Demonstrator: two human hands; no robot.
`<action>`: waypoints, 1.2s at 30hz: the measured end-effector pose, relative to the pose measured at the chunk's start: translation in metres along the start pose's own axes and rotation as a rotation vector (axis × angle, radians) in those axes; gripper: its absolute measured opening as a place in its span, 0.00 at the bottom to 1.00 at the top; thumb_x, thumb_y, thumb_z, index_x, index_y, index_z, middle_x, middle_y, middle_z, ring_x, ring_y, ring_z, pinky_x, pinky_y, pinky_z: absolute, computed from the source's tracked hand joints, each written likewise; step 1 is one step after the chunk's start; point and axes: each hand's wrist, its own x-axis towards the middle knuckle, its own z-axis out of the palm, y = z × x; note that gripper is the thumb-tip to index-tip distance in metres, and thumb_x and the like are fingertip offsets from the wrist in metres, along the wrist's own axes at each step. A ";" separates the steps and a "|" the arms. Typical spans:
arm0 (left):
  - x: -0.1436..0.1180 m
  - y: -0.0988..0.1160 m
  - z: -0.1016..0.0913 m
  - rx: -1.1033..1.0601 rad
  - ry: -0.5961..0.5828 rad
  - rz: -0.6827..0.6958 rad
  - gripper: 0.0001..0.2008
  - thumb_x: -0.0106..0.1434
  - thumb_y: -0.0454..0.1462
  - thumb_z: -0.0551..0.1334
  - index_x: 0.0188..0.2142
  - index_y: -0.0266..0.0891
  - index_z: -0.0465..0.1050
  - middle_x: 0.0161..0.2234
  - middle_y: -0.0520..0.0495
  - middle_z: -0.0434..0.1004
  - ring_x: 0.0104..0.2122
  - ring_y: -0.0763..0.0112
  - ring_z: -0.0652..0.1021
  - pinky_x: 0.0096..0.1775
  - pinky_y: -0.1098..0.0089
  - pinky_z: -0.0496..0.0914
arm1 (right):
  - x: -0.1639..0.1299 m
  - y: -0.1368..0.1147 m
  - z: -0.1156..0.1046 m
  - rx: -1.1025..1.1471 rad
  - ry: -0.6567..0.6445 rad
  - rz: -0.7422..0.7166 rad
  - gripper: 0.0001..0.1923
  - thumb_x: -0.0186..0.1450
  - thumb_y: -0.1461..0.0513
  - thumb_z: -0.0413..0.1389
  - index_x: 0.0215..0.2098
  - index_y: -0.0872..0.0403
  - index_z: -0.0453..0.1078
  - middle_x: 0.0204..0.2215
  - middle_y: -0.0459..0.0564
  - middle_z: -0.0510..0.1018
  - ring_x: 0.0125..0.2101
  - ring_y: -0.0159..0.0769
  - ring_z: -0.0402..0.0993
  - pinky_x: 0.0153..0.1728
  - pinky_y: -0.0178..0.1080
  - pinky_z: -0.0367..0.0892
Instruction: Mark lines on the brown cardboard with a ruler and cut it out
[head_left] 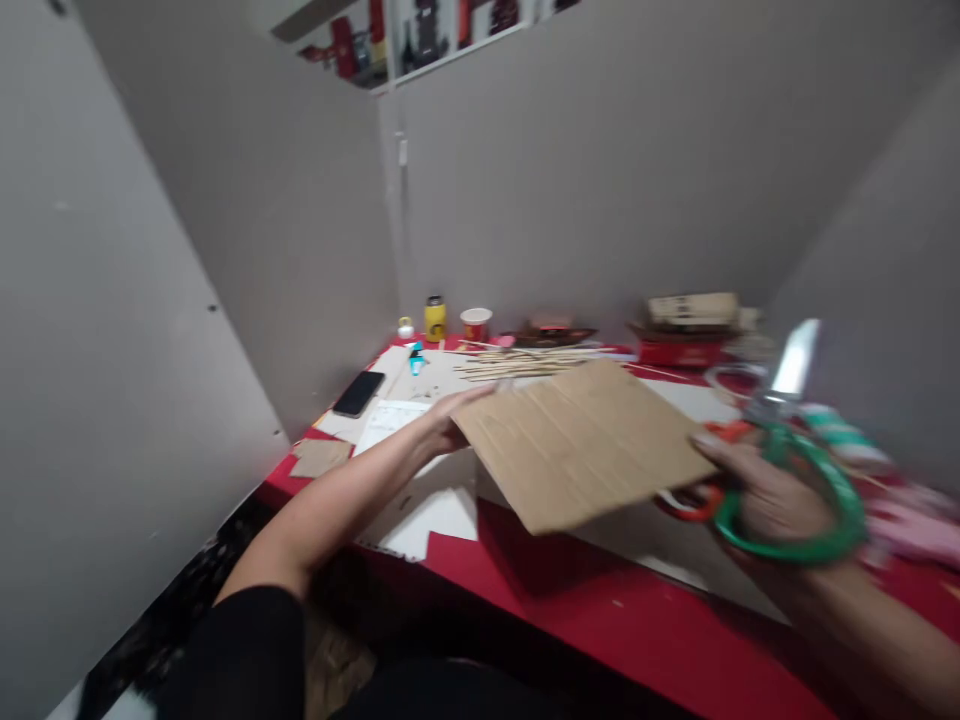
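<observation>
A flat, roughly square piece of brown cardboard [589,445] is raised, tilted, above the table. My left hand [451,420] grips its far left edge, and most of those fingers are hidden behind the sheet. At the opposite side my right hand [780,495] is hooked through the green handle of a pair of scissors [829,525], the blades pointing up and blurred. Fingers of that same hand also touch the cardboard's right edge. Orange-red handles [694,505] show just behind the sheet; whether my right hand touches them is unclear.
Thin wooden sticks [517,362] lie behind the cardboard on the red-covered table [637,640]. A phone [359,394], a yellow container [435,318] and a paper cup [475,323] stand or lie at the left and back. A box [690,325] is at back right. Grey walls enclose the table.
</observation>
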 end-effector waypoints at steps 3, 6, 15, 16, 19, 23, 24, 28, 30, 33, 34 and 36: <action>0.006 -0.017 -0.002 -0.050 -0.154 0.026 0.18 0.69 0.42 0.62 0.55 0.39 0.70 0.54 0.41 0.73 0.48 0.59 0.78 0.47 0.54 0.75 | 0.005 0.003 0.006 0.109 0.164 -0.051 0.14 0.65 0.58 0.63 0.26 0.56 0.65 0.18 0.38 0.69 0.15 0.24 0.64 0.17 0.30 0.64; 0.007 -0.031 0.009 -0.061 -0.307 0.014 0.17 0.69 0.42 0.63 0.55 0.38 0.70 0.52 0.41 0.74 0.46 0.60 0.78 0.45 0.55 0.76 | 0.015 0.010 0.006 0.164 0.223 -0.056 0.11 0.71 0.58 0.57 0.35 0.58 0.70 0.24 0.40 0.72 0.18 0.23 0.66 0.19 0.29 0.66; -0.007 -0.026 0.078 -0.430 -0.299 0.146 0.15 0.63 0.42 0.68 0.42 0.33 0.77 0.42 0.40 0.82 0.30 0.71 0.82 0.29 0.74 0.75 | 0.006 0.026 0.005 0.173 0.096 -0.085 0.18 0.52 0.51 0.68 0.33 0.53 0.71 0.22 0.44 0.78 0.19 0.35 0.74 0.18 0.36 0.70; -0.002 -0.023 0.078 -0.474 -0.250 0.168 0.14 0.62 0.43 0.70 0.40 0.33 0.78 0.40 0.41 0.82 0.29 0.72 0.81 0.28 0.75 0.74 | 0.005 0.027 0.005 0.164 0.052 -0.059 0.18 0.53 0.50 0.67 0.33 0.53 0.72 0.20 0.44 0.78 0.17 0.35 0.73 0.17 0.36 0.69; 0.012 -0.015 0.072 -0.565 -0.145 0.212 0.12 0.60 0.41 0.71 0.32 0.33 0.76 0.31 0.47 0.82 0.26 0.74 0.80 0.25 0.76 0.73 | 0.000 0.031 0.008 0.142 -0.073 0.005 0.19 0.52 0.48 0.66 0.29 0.54 0.71 0.17 0.45 0.76 0.15 0.35 0.73 0.15 0.36 0.69; 0.019 -0.013 0.073 -0.601 -0.153 0.184 0.13 0.53 0.40 0.75 0.30 0.33 0.76 0.25 0.48 0.80 0.23 0.73 0.80 0.23 0.77 0.73 | -0.006 0.032 0.010 0.103 -0.188 0.046 0.21 0.51 0.47 0.67 0.24 0.56 0.70 0.17 0.47 0.76 0.15 0.33 0.74 0.14 0.32 0.68; 0.019 -0.014 0.076 -0.599 -0.177 0.162 0.15 0.51 0.40 0.76 0.29 0.33 0.76 0.24 0.47 0.80 0.23 0.73 0.80 0.23 0.77 0.73 | -0.007 0.032 0.011 0.092 -0.204 0.053 0.21 0.50 0.48 0.68 0.25 0.56 0.70 0.17 0.47 0.76 0.15 0.33 0.73 0.14 0.32 0.67; 0.021 -0.014 0.083 -0.607 -0.229 0.119 0.18 0.43 0.41 0.79 0.26 0.33 0.77 0.21 0.47 0.79 0.21 0.73 0.79 0.24 0.77 0.74 | -0.005 0.032 0.008 0.064 -0.210 0.062 0.21 0.50 0.49 0.69 0.28 0.55 0.68 0.17 0.44 0.75 0.15 0.31 0.73 0.16 0.31 0.68; 0.022 -0.012 0.083 -0.622 -0.218 0.132 0.18 0.42 0.41 0.80 0.27 0.34 0.78 0.22 0.50 0.79 0.22 0.74 0.79 0.24 0.78 0.73 | -0.004 0.032 0.007 0.063 -0.194 0.059 0.22 0.52 0.48 0.67 0.32 0.53 0.66 0.17 0.41 0.75 0.16 0.31 0.74 0.16 0.31 0.69; 0.024 -0.010 0.083 -0.617 -0.217 0.137 0.17 0.42 0.41 0.79 0.26 0.33 0.78 0.22 0.49 0.80 0.23 0.73 0.79 0.25 0.77 0.74 | -0.004 0.030 0.006 0.050 -0.192 0.052 0.22 0.53 0.48 0.65 0.34 0.52 0.64 0.18 0.41 0.75 0.17 0.32 0.74 0.16 0.31 0.68; 0.023 -0.010 0.083 -0.607 -0.226 0.128 0.17 0.42 0.41 0.79 0.25 0.33 0.78 0.22 0.48 0.80 0.23 0.72 0.79 0.26 0.76 0.74 | -0.005 0.028 0.006 0.039 -0.201 0.051 0.22 0.53 0.48 0.66 0.33 0.52 0.65 0.18 0.42 0.76 0.17 0.32 0.74 0.16 0.31 0.68; 0.021 -0.010 0.085 -0.583 -0.246 0.103 0.18 0.42 0.42 0.79 0.25 0.31 0.79 0.22 0.45 0.80 0.24 0.69 0.80 0.27 0.73 0.75 | -0.009 0.023 0.007 0.017 -0.223 0.048 0.21 0.51 0.50 0.68 0.31 0.53 0.65 0.18 0.43 0.76 0.16 0.32 0.74 0.16 0.31 0.68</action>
